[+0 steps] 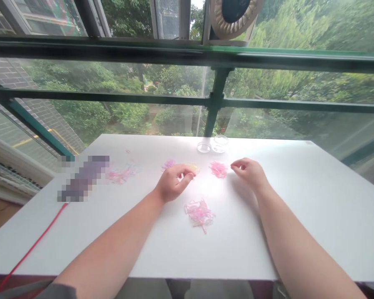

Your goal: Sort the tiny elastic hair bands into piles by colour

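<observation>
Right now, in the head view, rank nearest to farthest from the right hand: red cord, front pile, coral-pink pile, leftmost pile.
1. Coral-pink pile: just left of the right hand.
2. Front pile: left of that hand, closer to the camera.
3. Leftmost pile: well to the left.
4. Red cord: far left, running toward the camera.

Pink strand heap (pixel 218 169), yellow strands (pixel 195 167) left, mixed pastel heap (pixel 200 213) nearer

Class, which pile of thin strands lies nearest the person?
The pale pink pile, lying between the forearms. The bright pink pile, yellow pile, purple pile and far-left pile all lie farther back on the table.
</observation>
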Demonstrator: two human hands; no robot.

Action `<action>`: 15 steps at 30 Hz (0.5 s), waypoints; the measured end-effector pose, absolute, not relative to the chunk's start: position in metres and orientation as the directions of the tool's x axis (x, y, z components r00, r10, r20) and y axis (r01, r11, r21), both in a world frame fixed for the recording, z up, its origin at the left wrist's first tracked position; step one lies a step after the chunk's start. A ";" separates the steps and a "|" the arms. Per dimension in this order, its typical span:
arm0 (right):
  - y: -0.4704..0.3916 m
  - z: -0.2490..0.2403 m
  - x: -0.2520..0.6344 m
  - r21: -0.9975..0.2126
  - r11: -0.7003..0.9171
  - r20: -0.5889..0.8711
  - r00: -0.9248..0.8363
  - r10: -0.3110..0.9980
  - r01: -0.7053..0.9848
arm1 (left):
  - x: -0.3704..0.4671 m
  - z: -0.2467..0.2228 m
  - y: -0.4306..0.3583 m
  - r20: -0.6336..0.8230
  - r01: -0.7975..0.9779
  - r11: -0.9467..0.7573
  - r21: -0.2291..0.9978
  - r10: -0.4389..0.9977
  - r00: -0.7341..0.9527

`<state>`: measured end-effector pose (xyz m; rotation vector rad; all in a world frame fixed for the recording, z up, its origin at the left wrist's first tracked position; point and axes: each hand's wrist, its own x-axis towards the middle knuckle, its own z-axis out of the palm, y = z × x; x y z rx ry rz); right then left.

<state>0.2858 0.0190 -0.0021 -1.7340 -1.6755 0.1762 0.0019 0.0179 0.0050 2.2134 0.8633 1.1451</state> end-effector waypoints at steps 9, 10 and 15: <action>0.024 -0.016 0.280 -0.511 0.104 0.318 0.076 0.945 0.853 | 0.002 0.006 0.019 0.500 0.330 -0.652 0.683 0.746 0.440; 0.024 -0.016 0.281 -0.510 0.106 0.321 0.075 0.944 0.853 | 0.002 0.006 0.019 0.498 0.334 -0.650 0.682 0.748 0.439; 0.025 -0.014 0.291 -0.551 0.103 0.384 0.142 0.912 0.828 | 0.000 0.006 0.021 0.495 0.349 -0.642 0.683 0.758 0.425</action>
